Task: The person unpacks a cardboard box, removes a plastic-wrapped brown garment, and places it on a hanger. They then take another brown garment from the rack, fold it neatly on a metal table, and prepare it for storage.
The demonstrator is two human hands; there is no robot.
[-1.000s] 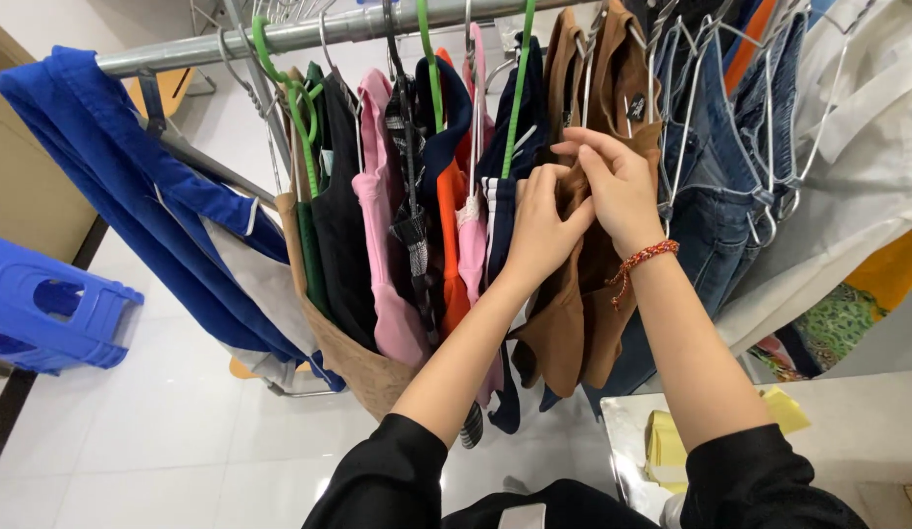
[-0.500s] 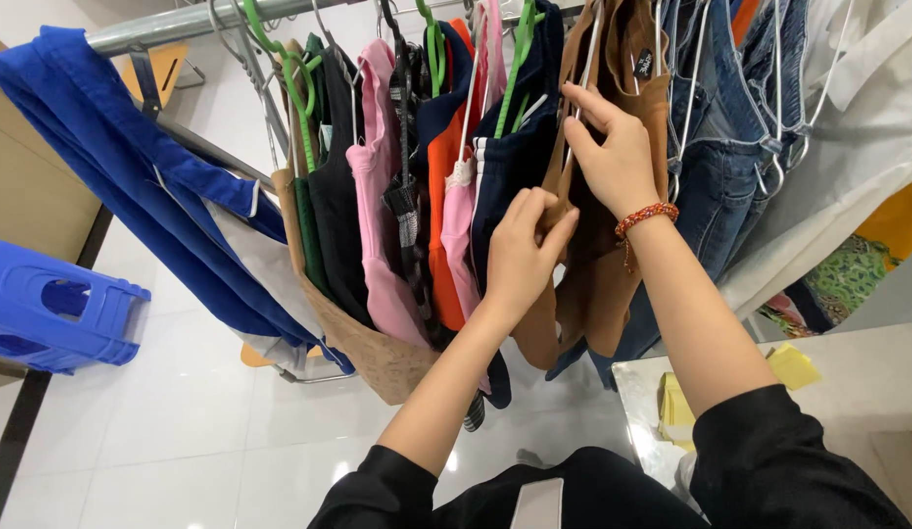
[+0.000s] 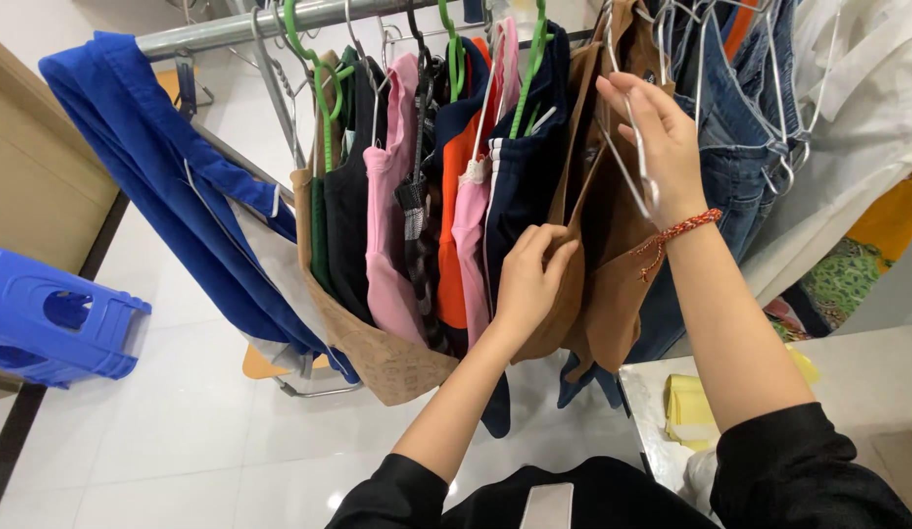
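So the brown garment [image 3: 613, 264] was hung from the metal rail [image 3: 280, 24], squeezed in between a dark navy piece [image 3: 525, 186] and a bunch of blue jeans [image 3: 740, 167]. Its left edge was pinched by the left hand [image 3: 529, 279], fingers curled shut around a fold of the fabric, about halfway down from the rail. The right hand [image 3: 662, 147] was raised higher, closer to the rail, with the fingers loosely spread and curved around a thin wire hanger [image 3: 627, 176] lying against the brown cloth; whether the wire was really gripped or just touched couldn't be told. A red braided bracelet [image 3: 676, 235] was worn on that wrist.

Further along the rail from the brown garment, a light pink top [image 3: 473, 235], an orange piece [image 3: 448, 245], a pink shirt [image 3: 389, 255] and some dark stuff on green hangers [image 3: 324, 108] were packed together. A blue jacket [image 3: 152, 176] was draped at the far left end of the rail. Well below and left of the rail, a blue plastic stool [image 3: 54, 328] was parked on the white floor [image 3: 182, 431]. Below the jeans, yellow cloths [image 3: 686, 411] were left on a white surface [image 3: 867, 377].
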